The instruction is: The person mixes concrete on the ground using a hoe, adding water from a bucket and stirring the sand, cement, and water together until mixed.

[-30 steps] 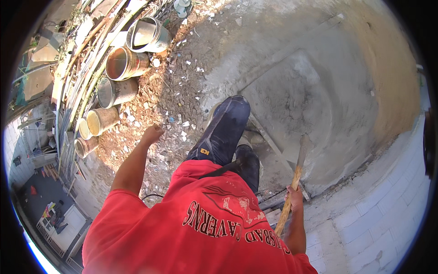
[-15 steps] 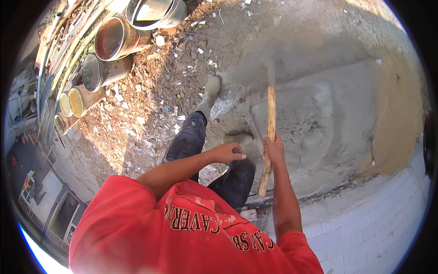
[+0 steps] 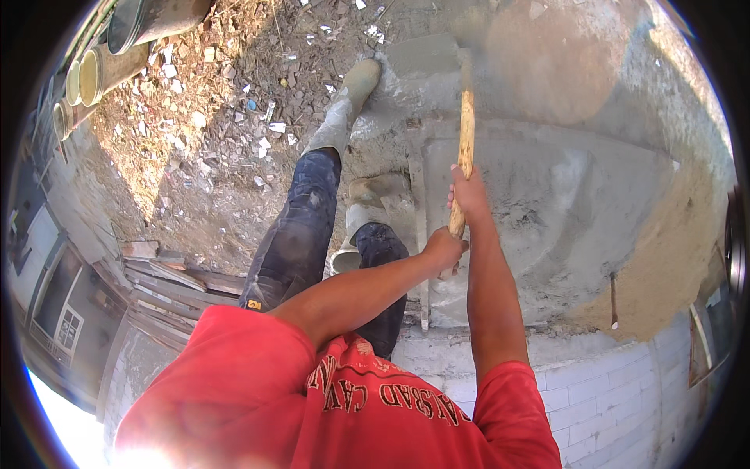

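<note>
Both fists close round the pale wooden handle of a hoe (image 3: pixel 466 129). Lower down, at the butt end, is my left hand (image 3: pixel 445 248); my right hand (image 3: pixel 469 194) grips just above it. At the far end of the handle, a flat grey blade (image 3: pixel 424 58) coated in cement juts leftward over the wet ground. To the right of the handle spreads a shallow bed of wet grey mortar (image 3: pixel 539 195), bounded on its left by a narrow straight edging (image 3: pixel 417 227). Tan sand (image 3: pixel 664 250) borders the mortar on its far right side.
My rubber boots (image 3: pixel 361 84) stand left of the mortar, on ground strewn with white shards (image 3: pixel 264 144). Several buckets (image 3: pixel 113 69) line the upper left. A white block wall (image 3: pixel 601 391) runs along the lower right, and planks (image 3: pixel 164 289) lie stacked at the left.
My left hand has come from beside my knee onto the handle's lower end. My right grip sits higher in the picture. The view has shifted, and the blade now shows at the far end.
</note>
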`<state>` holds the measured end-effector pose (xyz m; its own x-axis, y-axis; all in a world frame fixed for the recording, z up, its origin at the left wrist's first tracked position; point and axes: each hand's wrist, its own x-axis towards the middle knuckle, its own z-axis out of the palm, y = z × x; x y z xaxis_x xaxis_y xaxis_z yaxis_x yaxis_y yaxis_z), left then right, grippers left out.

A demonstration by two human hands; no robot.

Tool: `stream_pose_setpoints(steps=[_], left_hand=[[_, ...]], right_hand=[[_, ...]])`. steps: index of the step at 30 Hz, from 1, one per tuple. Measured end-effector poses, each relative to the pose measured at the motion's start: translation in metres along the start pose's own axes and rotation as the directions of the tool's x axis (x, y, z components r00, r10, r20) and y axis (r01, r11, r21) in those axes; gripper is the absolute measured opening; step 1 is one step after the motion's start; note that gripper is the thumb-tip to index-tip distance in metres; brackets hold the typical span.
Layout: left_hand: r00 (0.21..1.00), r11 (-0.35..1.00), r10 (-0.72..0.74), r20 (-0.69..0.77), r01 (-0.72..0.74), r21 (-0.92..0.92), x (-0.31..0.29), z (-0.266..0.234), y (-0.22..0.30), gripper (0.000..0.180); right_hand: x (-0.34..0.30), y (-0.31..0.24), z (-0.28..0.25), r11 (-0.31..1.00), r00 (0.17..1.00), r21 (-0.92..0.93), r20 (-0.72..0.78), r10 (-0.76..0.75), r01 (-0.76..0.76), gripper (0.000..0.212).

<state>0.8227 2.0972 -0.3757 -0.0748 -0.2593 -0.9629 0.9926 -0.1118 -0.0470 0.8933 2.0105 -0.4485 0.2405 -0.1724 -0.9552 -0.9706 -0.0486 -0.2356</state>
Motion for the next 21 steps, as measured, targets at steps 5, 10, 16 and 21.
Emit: stream_pose_setpoints(steps=[5, 10, 16, 21], left_hand=[[0.991, 0.988, -0.083, 0.107, 0.095, -0.120, -0.029, 0.024, -0.035, 0.017], [0.979, 0.986, -0.099, 0.181, 0.121, -0.113, -0.050, 0.065, -0.031, 0.012], [0.980, 0.997, -0.035, 0.197, 0.049, -0.063, -0.135, 0.108, -0.067, 0.020], [0.852, 0.998, -0.045, 0.522, 0.016, 0.059, -0.223, 0.055, -0.212, 0.034]], right_hand=[[-0.031, 0.053, -0.026, 0.992, 0.995, 0.081, 0.007, 0.097, -0.097, 0.035], [-0.055, 0.047, -0.073, 0.983, 0.986, 0.106, 0.088, 0.141, -0.150, 0.032], [-0.140, 0.076, -0.117, 0.964, 0.989, 0.225, 0.070, 0.131, -0.143, 0.037], [-0.306, 0.148, -0.065, 0.999, 0.990, 0.029, -0.135, 0.043, -0.040, 0.036]])
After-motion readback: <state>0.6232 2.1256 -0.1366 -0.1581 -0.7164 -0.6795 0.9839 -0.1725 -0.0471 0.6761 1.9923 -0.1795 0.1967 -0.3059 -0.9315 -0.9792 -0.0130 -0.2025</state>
